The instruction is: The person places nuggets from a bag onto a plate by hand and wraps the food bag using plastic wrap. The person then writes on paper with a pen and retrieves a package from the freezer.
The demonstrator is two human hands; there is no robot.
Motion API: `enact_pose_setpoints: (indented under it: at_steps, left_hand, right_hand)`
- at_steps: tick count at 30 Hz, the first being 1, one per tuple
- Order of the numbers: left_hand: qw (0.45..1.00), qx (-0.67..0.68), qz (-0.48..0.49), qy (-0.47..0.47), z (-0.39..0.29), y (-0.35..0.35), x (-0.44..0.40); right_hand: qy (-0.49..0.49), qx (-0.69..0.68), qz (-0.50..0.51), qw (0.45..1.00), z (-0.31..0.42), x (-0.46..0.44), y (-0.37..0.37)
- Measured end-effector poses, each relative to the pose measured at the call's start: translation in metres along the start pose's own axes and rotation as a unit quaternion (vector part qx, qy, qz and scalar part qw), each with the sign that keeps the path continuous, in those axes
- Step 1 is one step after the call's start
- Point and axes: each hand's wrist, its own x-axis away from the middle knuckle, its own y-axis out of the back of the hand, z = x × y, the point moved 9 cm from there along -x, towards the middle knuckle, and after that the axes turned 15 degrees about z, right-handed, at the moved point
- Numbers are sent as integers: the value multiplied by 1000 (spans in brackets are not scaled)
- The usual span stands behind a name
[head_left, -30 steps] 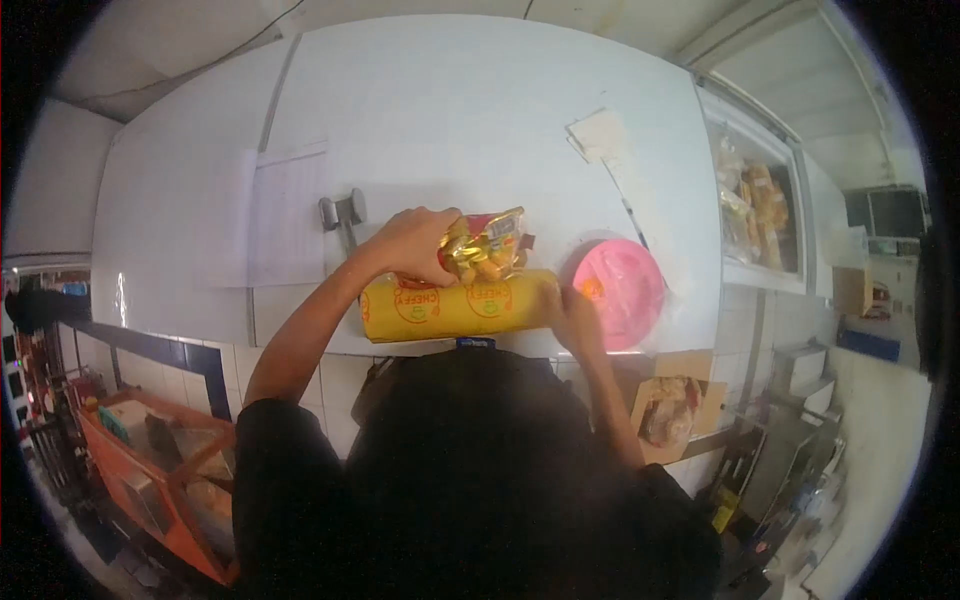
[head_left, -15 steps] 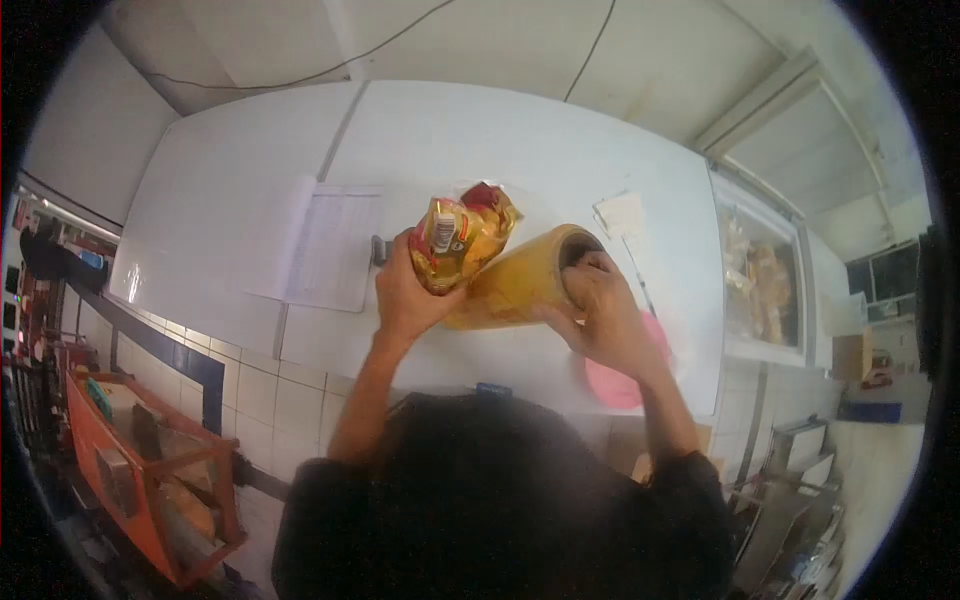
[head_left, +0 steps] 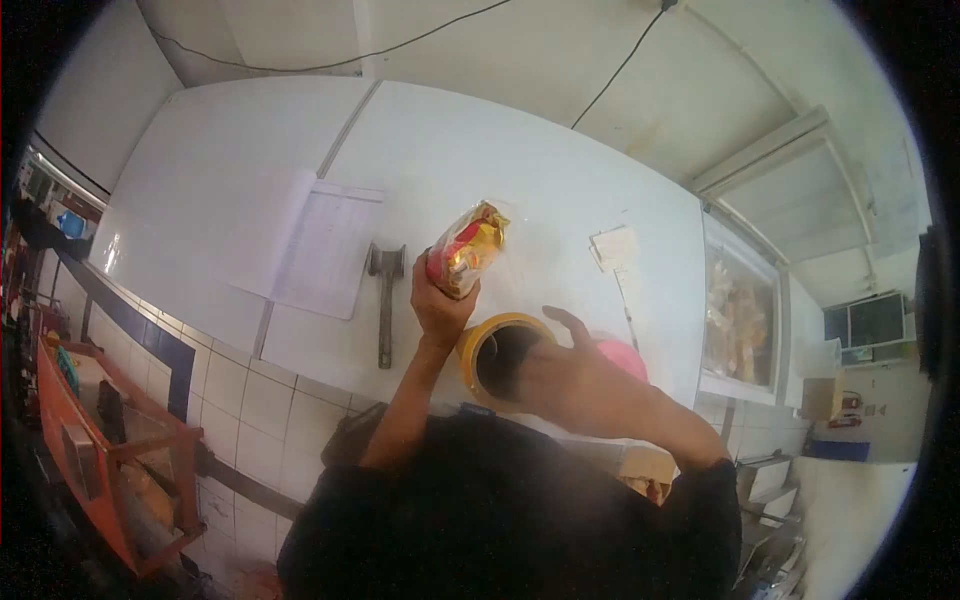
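Note:
My left hand [head_left: 443, 308] is closed around a gold-and-red packet [head_left: 468, 250] in clear plastic, held above the table. Just below that hand is a yellow cylindrical container [head_left: 477, 372], its open mouth tilted towards me and its inside dark. My right hand [head_left: 575, 385] reaches across the mouth from the right. Its thumb is stretched up and away, while the other fingers are hidden at or inside the container. A metal mallet [head_left: 386, 305] lies on the table left of my left hand. Behind my right hand shows part of a pink round object [head_left: 622, 357].
The white table [head_left: 230, 170] carries a printed sheet [head_left: 325, 250] at left and small papers [head_left: 614, 248] at right. A see-through-topped bin [head_left: 740, 320] adjoins the right end. An orange metal frame cart [head_left: 120, 450] stands at lower left. A cardboard box [head_left: 648, 468] sits below the front edge.
The container has swung so its mouth faces me and sits nearer my body. My right hand has shifted left and lower with it. The packet has turned in my left hand, uncovering the mallet.

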Motion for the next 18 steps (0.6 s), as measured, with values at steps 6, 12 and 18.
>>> enact_pose_setpoints:
  at_steps: [6, 12, 18]
  left_hand:
    - [999, 7, -6, 37, 14, -11, 1]
    - [998, 38, 7, 56, 18, -14, 0]
    - [999, 17, 15, 43, 11, -12, -3]
  right_hand:
    - [48, -388, -198, 899, -57, 19, 17]
    - [-121, -543, -338, 759, -131, 18, -19]
    - [-322, -473, -215, 791, -208, -36, -14]
